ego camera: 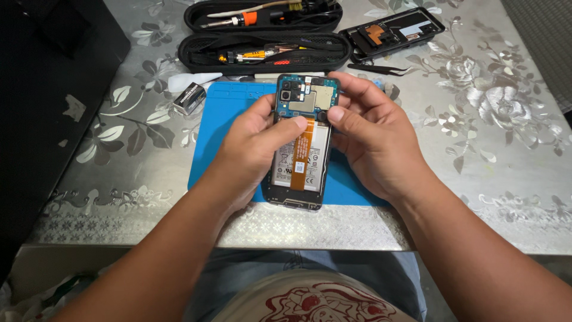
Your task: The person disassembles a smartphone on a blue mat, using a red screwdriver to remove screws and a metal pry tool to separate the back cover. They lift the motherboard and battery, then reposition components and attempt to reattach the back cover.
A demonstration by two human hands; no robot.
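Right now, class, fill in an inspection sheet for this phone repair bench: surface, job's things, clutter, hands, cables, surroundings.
Surface: table with silver floral cover; blue mat under the hands.
Job's things: opened phone, back off, board, battery and orange flex showing.
Clutter: open tool case, back cover, tweezers, small grey box.
Hands: left hand and right hand hold the phone, thumbs on its middle.
Cables: nothing seen loose.
Surroundings: dark object at left.

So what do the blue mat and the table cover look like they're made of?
The blue mat looks like matte silicone or rubber: dull, even colour with moulded ridges at its far edge. The table cover seems to be glossy plastic or foil sheeting: silvery, reflective, with a printed flower pattern.
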